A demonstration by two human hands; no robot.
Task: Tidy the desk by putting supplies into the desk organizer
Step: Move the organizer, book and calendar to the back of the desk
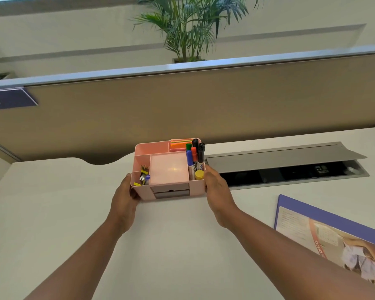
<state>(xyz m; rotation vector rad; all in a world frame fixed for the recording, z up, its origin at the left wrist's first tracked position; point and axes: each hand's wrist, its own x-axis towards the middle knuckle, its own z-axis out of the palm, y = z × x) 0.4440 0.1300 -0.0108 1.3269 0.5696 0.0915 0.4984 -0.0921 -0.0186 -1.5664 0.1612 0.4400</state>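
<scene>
A pink desk organizer with two grey drawers stands on the white desk, near the partition. Its right compartment holds several markers and a yellow-capped glue stick. Coloured sticky notes fill a back compartment. Small clips and pins lie in the left front compartment. My left hand grips the organizer's left side, and my right hand grips its right side.
An open cable tray with a raised grey lid lies just right of the organizer. A purple-edged brochure lies at the desk's right. A beige partition walls the back, with a potted palm behind it.
</scene>
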